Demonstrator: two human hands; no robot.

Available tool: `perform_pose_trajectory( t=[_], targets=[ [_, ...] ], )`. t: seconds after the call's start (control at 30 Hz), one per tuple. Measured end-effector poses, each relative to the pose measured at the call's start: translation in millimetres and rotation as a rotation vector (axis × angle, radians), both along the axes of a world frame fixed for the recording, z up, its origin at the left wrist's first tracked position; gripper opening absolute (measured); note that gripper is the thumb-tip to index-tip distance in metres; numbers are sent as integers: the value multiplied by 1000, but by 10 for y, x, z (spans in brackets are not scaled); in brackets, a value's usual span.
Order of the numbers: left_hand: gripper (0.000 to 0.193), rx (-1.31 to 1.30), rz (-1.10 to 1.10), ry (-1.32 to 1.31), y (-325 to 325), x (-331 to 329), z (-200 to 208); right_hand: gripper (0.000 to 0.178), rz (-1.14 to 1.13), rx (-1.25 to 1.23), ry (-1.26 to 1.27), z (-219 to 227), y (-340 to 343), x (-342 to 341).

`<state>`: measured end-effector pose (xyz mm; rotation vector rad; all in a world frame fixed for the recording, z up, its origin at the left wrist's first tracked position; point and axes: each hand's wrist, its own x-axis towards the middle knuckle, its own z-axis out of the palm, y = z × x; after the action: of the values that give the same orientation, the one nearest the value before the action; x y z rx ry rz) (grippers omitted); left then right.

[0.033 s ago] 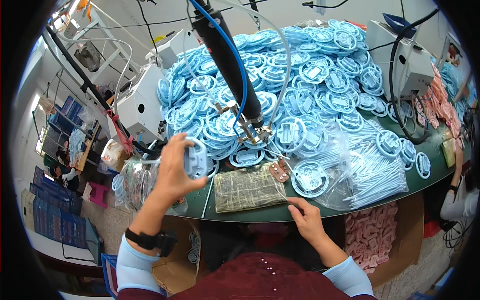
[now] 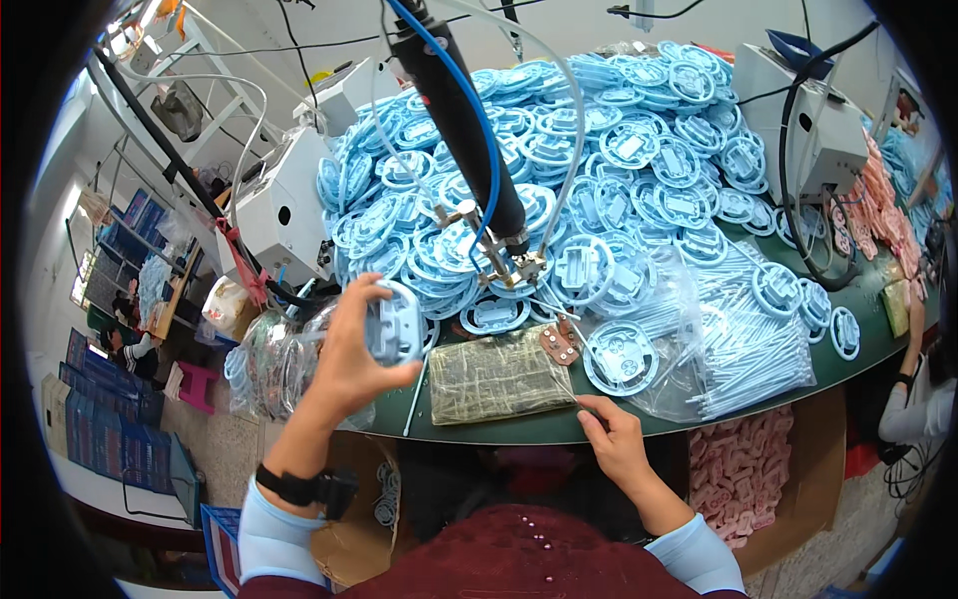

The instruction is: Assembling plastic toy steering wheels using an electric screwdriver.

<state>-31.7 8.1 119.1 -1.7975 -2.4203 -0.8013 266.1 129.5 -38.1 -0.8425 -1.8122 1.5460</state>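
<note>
Plastic, pale blue, sits in my left hand (image 2: 351, 361): a rounded housing piece (image 2: 396, 321) pinched between my thumb below and my fingers curled over its top and far edge, raised just above the near rim of the green table (image 2: 479, 431). Its long axis runs roughly up and away from me, tilted a little to my left, and its recessed inner face is turned toward my right. Just right of that grip lies a greenish padded mat (image 2: 496, 377), flat on the table. My right hand (image 2: 611, 436) rests at the table's edge beyond the mat's right corner, fingertips narrowed together on something thin; I cannot tell what it is. Just past that hand lies a round blue ring part (image 2: 621, 357), partly on a clear bag of pale blue sticks (image 2: 743, 344). Farther out from both hands, a black powered screwdriver (image 2: 461, 120) hangs slanted, its tip over a big heap of blue ring parts (image 2: 599, 160).
</note>
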Motion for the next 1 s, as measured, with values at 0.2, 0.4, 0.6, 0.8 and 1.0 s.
perform_pose_trajectory(
  t=[0.2, 0.4, 0.6, 0.8, 1.0],
  targets=[
    [81, 292, -189, 452, -23, 366, 609, 21, 18, 75, -75, -8, 89, 13],
    [77, -108, -81, 756, 284, -39, 374, 21, 25, 191, -69, -149, 32, -54],
    [77, -101, -51, 778, 327, -244, 204, 22, 24, 152, -49, -56, -7, -60],
    [78, 118, -146, 35, 151, 58, -103, 30, 37, 281, 156, 347, -25, -348],
    [80, 57, -181, -249, 66, 270, -271, 38, 154, 435, 210, 610, -13, -537]
  ],
)
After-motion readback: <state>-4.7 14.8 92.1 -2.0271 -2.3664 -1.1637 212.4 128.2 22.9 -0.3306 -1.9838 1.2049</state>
